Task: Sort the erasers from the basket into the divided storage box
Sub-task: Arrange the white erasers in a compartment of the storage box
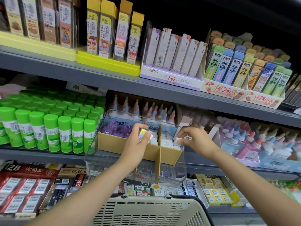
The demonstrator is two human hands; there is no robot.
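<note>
A clear plastic storage box (97, 158) with brown cardboard dividers (160, 154) juts out from the middle shelf. Purple items fill its left compartment, and white erasers (168, 142) stand in rows in the right ones. My left hand (138, 144) hovers over the box and grips a few erasers (144, 133), one with a yellow sleeve. My right hand (193, 137) reaches into the right compartment and pinches a white eraser (178, 141). The beige slotted basket (146, 212) is below, at the frame's bottom edge; its contents are hidden.
Green glue sticks (53, 128) crowd the shelf left of the box. Glue bottles with coloured caps (254, 144) stand to the right. Pencil lead packs (179, 54) fill the shelf above. Boxed erasers (215, 191) lie on the shelf below.
</note>
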